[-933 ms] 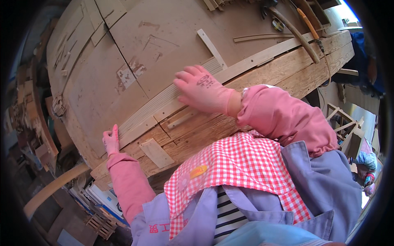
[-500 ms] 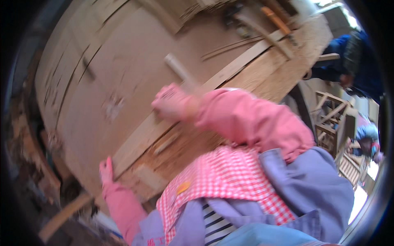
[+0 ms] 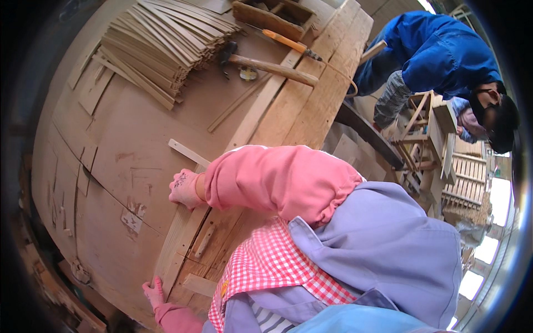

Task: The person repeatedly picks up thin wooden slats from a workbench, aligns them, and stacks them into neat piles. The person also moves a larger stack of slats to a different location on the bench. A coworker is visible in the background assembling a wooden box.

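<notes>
My right hand (image 3: 186, 188), in a pale pink glove, rests on the long pale wooden strip (image 3: 180, 236) along the bench's near side. Its fingers are curled under; whatever they grip is hidden. A short wooden stick (image 3: 187, 152) lies just beyond that wrist, one end behind the pink sleeve. Down at the strip's near-left end, my left hand (image 3: 155, 294), also gloved, touches the wood with its fingers apart.
A fanned pile of thin wooden slats (image 3: 161, 47) lies on the bench, near a hammer (image 3: 272, 69), an orange-handled tool (image 3: 286, 41) and a wooden box (image 3: 269, 19). Cracked boards cover the left side. A co-worker in blue (image 3: 444, 53) bends over at right, near wooden frames (image 3: 419, 133).
The view has swung, bringing more of the slat pile and the co-worker into the picture. Both hands appear lower and still lie along the long strip.
</notes>
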